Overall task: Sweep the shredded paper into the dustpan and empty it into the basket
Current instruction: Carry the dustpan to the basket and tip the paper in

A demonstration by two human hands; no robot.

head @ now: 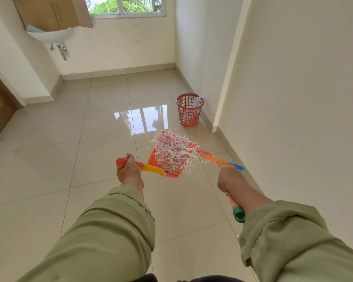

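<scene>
Your left hand (128,169) grips the dustpan (167,169) handle, shredded paper (172,153) heaped in it, right hand (229,178) grips the brush (214,158), basket (189,109) well ahead

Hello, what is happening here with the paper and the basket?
A person is carrying a dustpan heaped with shredded paper. The left hand grips its handle; the right hand grips a small broom resting against the pile. The orange basket stands ahead by the wall, already holding some shreds.
</scene>
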